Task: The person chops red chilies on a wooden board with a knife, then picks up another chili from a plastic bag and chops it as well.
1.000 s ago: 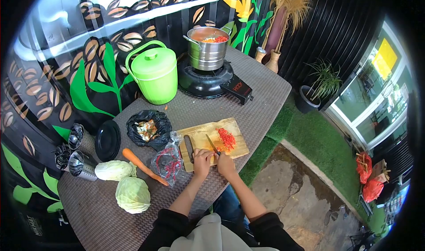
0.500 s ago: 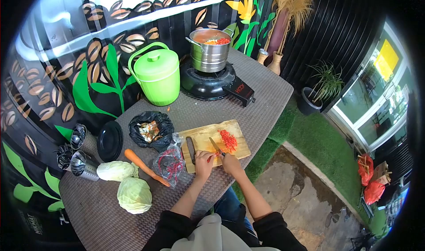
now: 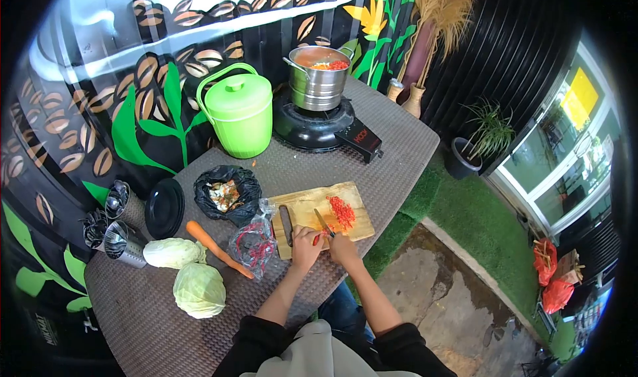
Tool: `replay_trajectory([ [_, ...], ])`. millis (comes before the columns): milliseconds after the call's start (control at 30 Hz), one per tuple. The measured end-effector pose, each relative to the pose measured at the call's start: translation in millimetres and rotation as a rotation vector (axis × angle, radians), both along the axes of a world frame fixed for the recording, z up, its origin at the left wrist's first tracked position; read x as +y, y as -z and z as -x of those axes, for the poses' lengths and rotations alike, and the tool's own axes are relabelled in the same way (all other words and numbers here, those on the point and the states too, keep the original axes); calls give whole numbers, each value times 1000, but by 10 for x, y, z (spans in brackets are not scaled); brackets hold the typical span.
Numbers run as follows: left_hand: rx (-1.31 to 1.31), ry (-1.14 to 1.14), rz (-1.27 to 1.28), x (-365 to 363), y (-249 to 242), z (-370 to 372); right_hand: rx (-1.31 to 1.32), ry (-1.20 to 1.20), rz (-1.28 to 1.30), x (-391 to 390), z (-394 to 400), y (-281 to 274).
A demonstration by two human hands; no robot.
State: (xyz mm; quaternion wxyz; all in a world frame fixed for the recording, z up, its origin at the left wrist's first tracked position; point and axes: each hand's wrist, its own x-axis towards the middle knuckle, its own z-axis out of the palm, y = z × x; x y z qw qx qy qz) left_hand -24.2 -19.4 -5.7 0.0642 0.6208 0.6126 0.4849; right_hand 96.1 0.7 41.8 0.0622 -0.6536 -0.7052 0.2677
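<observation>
My right hand [image 3: 343, 249] grips a knife [image 3: 323, 219], its blade slanting up and left over the wooden cutting board [image 3: 309, 201]. Beside it, my left hand [image 3: 307, 245] has its fingers closed on a red chili [image 3: 316, 240] near the board's front edge. Finely chopped red chili [image 3: 341, 211] lies heaped on the board's right part, with small bits scattered toward the blade. Left of the board is a clear plastic bag [image 3: 252, 249] with thin red chilies in it.
A carrot [image 3: 218, 249], two pale cabbages [image 3: 199, 290] and a black bag of scraps [image 3: 227, 196] lie leftward. Farther back stand a green lidded bucket [image 3: 238, 114] and a steel pot [image 3: 319, 84] on a black stove [image 3: 312, 129]. Metal utensil holders [image 3: 125, 244] are far left.
Both hands remain at the board, the right one shifted slightly left and down with the knife. The camera view has moved a little.
</observation>
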Motion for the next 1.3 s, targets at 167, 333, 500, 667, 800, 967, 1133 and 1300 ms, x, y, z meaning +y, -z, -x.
replay_trajectory([
  [167,-5,8,21,-9,9,3,6,116,-44,-98,121,151],
  [333,-29,23,1,16,54,23,15,-80,19,125,-21,154],
  [500,-39,38,14,-1,13,35,-11,132,-129,-182,93,250],
  [667,1,76,24,-27,-11,48,-8,2,-59,88,12,151],
  [800,-31,96,45,-19,52,51,-7,-128,-54,134,-123,223],
  [967,62,94,24,-33,5,41,-2,16,-86,-62,17,246],
  [1133,104,84,42,-37,-32,40,14,-110,38,123,-137,171],
  [1300,5,72,-8,6,56,34,-14,15,-38,-186,-10,195],
])
